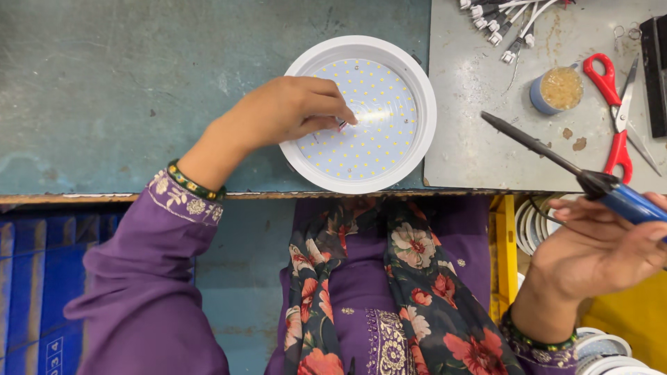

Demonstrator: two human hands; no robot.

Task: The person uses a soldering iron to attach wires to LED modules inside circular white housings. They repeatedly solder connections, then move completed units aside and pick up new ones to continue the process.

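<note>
A round white lamp housing (pixel 417 90) with a disc of many small yellow LEDs lies on the teal bench near its front edge. My left hand (pixel 288 111) rests over its left side, fingertips pinching thin wires at the disc's centre. My right hand (pixel 604 246), off the bench at the lower right, grips a soldering iron (pixel 556 156) by its blue handle. The dark tip points up-left and hovers over the grey metal sheet, apart from the lamp.
A grey metal sheet (pixel 486 139) covers the bench's right part. On it lie red-handled scissors (pixel 615 111), a small tin of yellowish flux (pixel 558 90), white-plugged wire leads (pixel 504 21) and a black bar (pixel 653 69). More white housings (pixel 535 226) sit stacked below right in a yellow crate.
</note>
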